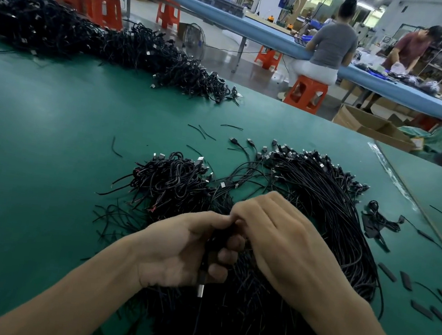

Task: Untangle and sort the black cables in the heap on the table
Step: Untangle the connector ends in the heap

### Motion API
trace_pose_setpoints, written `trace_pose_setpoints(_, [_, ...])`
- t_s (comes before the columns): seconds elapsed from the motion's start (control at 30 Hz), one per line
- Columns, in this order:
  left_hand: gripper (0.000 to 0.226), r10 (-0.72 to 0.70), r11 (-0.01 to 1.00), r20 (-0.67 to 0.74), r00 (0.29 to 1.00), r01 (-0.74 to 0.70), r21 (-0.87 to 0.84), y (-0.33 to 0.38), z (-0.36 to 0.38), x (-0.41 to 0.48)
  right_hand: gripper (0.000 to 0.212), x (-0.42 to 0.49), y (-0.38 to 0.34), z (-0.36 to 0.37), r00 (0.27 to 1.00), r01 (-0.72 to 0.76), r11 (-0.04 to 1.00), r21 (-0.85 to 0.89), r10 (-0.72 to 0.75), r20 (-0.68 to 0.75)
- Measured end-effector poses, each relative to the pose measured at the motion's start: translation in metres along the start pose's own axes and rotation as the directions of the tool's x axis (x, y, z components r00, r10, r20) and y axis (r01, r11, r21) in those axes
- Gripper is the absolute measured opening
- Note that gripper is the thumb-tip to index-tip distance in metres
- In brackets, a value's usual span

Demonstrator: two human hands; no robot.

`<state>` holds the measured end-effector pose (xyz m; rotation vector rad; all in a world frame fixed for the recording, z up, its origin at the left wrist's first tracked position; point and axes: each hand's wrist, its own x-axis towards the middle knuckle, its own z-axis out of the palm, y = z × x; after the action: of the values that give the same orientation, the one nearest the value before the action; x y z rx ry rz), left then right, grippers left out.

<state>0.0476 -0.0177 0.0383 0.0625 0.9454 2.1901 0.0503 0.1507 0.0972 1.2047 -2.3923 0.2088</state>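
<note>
One USB cable (205, 261) is hanging upright, plug (200, 291) down, over the heap (237, 328), left fingers (225, 256) wrapping it and right fingers (240, 212) pinching just above.

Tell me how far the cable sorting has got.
Done: a straightened bundle lies fanned on the right, plugs together. In hand: the left hand grips a cable with its plug hanging below. The right hand meets it at the top, but its grip is hidden. Left: the small tangle ahead of the hands and the long heap far across the table.
</note>
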Motion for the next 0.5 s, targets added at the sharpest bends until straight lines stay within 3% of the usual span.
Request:
trace_pose_setpoints(0.07, [0.022, 0.083, 0.997, -0.04, 0.996, -0.083, 0.001, -0.007, -0.004, 0.004, 0.028, -0.001, 0.004, 0.003, 0.999, -0.034, 0.999, 0.008, 0.034, 0.006])
trace_pose_setpoints(0.2, [0.042, 0.348, 0.898, -0.135, 0.928, -0.288, 0.333, -0.016, -0.003, 0.007, 0.028, 0.0, 0.005, 0.01, 0.992, -0.122, 0.989, 0.083, 0.124, -0.007])
trace_pose_setpoints(0.3, [0.033, 0.622, 0.608, -0.143, 0.769, -0.36, 0.708, -0.018, -0.002, 0.008, 0.02, -0.002, 0.004, 0.019, 0.969, -0.212, 0.953, 0.218, 0.233, -0.078])
trace_pose_setpoints(0.4, [0.023, 0.808, 0.3, -0.093, 0.582, -0.27, 0.915, -0.017, -0.006, 0.01, 0.012, -0.003, 0.001, 0.028, 0.93, -0.252, 0.926, 0.283, 0.313, -0.195])
trace_pose_setpoints(0.43, [0.017, 0.831, 0.254, -0.076, 0.551, -0.254, 0.933, -0.015, -0.006, 0.009, 0.015, -0.002, 0.0, 0.032, 0.909, -0.265, 0.914, 0.308, 0.343, -0.235])
trace_pose_setpoints(0.5, [0.011, 0.808, 0.278, -0.067, 0.586, -0.279, 0.919, -0.013, -0.004, 0.01, 0.029, 0.0, -0.003, 0.038, 0.845, -0.32, 0.859, 0.399, 0.45, -0.29])
